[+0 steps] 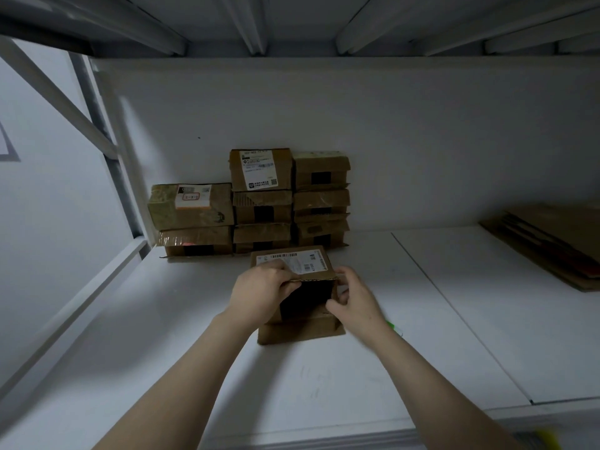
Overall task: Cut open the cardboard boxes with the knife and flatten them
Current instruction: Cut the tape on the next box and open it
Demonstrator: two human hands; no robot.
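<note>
Setting: white desk inside a metal rack, a plain white wall behind it and grey beams overhead; the light is dim.
Stack: closed cardboard boxes stand against the wall in three columns, two on the left, three in the middle and three on the right, several with shipping labels.
Open box: stands on the desk just in front of the stack, its dark open end facing the camera, a white label on top and a flap folded down flat onto the desk at the near side.
Left hand: grips the top edge of the open box at the left of the opening, with fingers curled over the top panel.
Right hand: holds the right side of the opening, its fingers bent round the top corner and the side edge.
Flattened cardboard: lies in a low pile at the far right of the desk, well apart from the hands.
Green object: a small bright bit shows on the desk just beside the right wrist; what it is cannot be told.
</note>
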